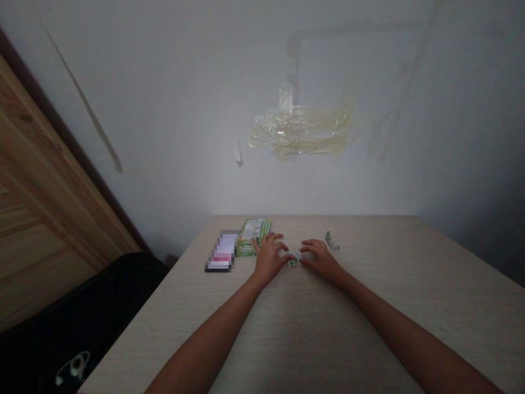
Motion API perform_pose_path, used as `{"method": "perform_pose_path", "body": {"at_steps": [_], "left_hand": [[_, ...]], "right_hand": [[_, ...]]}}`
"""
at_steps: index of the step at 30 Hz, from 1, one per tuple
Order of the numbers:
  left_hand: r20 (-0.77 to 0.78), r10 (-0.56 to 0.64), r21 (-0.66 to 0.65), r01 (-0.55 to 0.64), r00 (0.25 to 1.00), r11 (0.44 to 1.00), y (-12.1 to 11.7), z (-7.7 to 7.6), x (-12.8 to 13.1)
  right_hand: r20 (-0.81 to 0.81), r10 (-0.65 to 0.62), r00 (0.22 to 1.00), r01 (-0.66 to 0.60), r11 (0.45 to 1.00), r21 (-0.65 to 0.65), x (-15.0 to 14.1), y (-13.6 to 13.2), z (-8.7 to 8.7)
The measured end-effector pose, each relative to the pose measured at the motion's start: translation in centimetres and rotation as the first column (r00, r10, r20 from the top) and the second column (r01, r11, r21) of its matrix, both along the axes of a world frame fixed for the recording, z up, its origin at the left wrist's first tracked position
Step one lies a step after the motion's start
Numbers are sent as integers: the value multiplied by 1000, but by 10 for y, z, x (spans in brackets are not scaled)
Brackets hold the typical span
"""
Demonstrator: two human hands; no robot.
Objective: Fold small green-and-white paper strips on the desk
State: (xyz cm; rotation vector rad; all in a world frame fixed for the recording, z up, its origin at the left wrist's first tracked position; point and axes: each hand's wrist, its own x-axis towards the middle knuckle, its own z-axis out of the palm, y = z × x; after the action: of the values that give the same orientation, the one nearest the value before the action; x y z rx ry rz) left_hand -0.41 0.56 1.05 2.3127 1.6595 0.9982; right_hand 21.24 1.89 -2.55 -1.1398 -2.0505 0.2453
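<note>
A small green-and-white piece of paper or wrapper [293, 260] lies between my two hands, at the middle of the table. My left hand [270, 257] has its thumb and forefinger curled at the left edge of this piece, with the other fingers spread toward the stack behind. From the other side, my right hand [322, 261] meets its right edge with thumb and forefinger. Just beyond my left fingers sits a stack of green-and-white printed packets [254, 230], partly covered by that hand. The print on the small piece is too small to read.
A phone-like device [223, 251] with a blurred screen lies left of the stack. A crumpled green-and-white scrap [332, 241] rests beyond my right hand. The table [389, 257] meets a wall [184, 137] with peeling tape [303, 131]. A black bag [102, 306] stands at the left.
</note>
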Motion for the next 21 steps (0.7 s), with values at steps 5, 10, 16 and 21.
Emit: {"method": "perform_pose_path", "body": {"at_steps": [5,10,16,21], "left_hand": [[17,23,17,-24,1000,1000,-1,3,0],[58,2,34,-4,998,999,-2,3,0],[95,4,40,-8,996,999,-3,5,-1],[78,19,39,-22,997,999,-4,7,0]], "right_hand": [[-3,16,1000,-16,1000,10,1,0,1],[-42,34,999,-34,999,6,2,-1,3],[-67,41,997,-40,999,12,1,-1,4],[-87,21,996,-16,998,56,1,1,1]]}}
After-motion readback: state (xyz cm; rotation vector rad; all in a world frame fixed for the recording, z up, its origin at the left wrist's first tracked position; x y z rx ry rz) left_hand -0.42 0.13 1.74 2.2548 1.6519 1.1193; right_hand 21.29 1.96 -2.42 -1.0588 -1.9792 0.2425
